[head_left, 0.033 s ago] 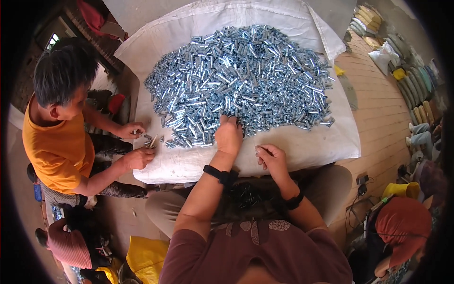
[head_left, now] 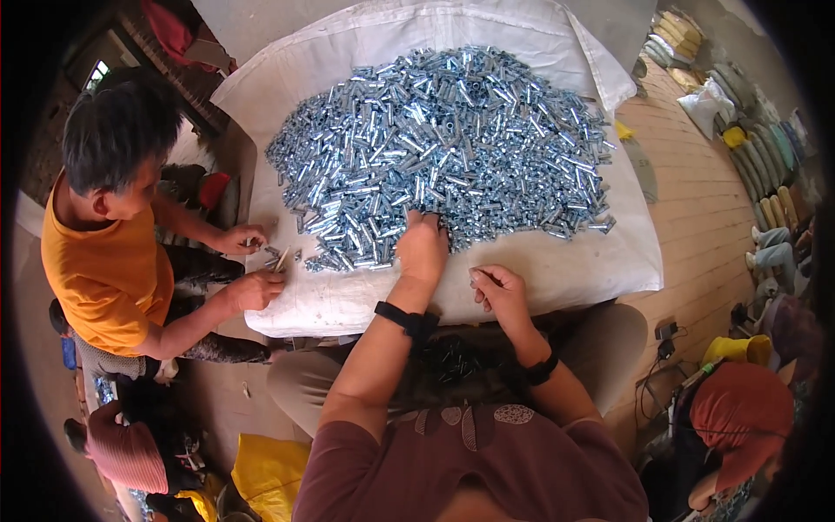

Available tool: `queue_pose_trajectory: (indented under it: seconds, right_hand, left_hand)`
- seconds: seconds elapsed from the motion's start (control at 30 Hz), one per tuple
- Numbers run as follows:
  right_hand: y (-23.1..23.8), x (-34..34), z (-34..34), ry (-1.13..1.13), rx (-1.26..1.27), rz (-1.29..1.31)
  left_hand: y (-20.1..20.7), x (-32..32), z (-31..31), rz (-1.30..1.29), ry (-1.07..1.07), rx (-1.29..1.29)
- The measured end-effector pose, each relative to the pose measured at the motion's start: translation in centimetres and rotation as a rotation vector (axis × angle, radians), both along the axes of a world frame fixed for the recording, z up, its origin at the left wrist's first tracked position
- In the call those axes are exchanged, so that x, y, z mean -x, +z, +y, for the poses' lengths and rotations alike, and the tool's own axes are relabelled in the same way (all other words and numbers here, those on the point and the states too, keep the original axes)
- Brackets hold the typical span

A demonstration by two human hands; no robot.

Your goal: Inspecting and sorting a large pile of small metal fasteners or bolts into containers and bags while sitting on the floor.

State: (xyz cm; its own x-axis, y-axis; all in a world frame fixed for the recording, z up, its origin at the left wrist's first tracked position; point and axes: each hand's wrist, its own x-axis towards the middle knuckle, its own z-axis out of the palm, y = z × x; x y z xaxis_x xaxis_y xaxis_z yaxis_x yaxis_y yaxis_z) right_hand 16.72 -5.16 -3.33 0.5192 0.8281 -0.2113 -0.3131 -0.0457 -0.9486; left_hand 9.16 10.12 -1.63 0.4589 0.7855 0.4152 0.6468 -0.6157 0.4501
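Note:
A broad heap of shiny bluish-silver metal sleeves and small tubular parts [head_left: 435,139] covers most of the white cloth-topped table [head_left: 574,270]. At the heap's near edge, my left hand [head_left: 423,248] reaches in with fingers curled down; its fingertips are partly hidden among the parts. To its right, over the bare cloth, my right hand [head_left: 500,290] is closed in a pinch, thumb against bent fingers. Whatever sits at those fingertips is too small to make out. Dark pieces [head_left: 454,358] lie in my lap below the table edge.
At the left, a person in an orange shirt [head_left: 104,270] works at the table corner, both hands by a few loose parts [head_left: 277,259]. Another person in a red head covering [head_left: 744,418] sits lower right. Filled sacks [head_left: 765,157] line the right wall. A yellow sack [head_left: 270,474] lies lower left.
My left hand has shifted very slightly at the heap's edge. My right hand stays where it was.

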Motion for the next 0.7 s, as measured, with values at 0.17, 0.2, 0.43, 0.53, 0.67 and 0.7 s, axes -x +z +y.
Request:
queue_pose_trajectory:
  seconds: [0.17,0.2,0.43,0.53,0.67,0.7]
  right_hand:
    - [0.4,0.3,0.1,-0.017,0.019,-0.032]
    - [0.5,0.2,0.0,-0.015,0.017,-0.011]
    - [1.3,-0.4,0.4,-0.045,-0.099,0.035]
    - [3.1,-0.2,0.5,-0.046,-0.135,0.045]
    - [4.8,1.1,0.4,0.034,-0.176,0.049]
    - [4.9,1.4,0.3,0.069,-0.169,0.032]
  left_hand:
    - [-0.6,0.0,0.5,-0.016,-0.024,0.056]
    - [-0.5,0.2,0.3,-0.015,-0.028,0.060]
    - [0.6,3.4,-2.3,-0.564,-0.312,0.513]
    - [1.9,5.5,-4.7,-0.659,-0.386,1.010]
    - [2.1,7.1,-7.2,-0.709,-0.450,1.047]
    - [1.9,7.0,-7.9,-0.755,-0.435,0.967]
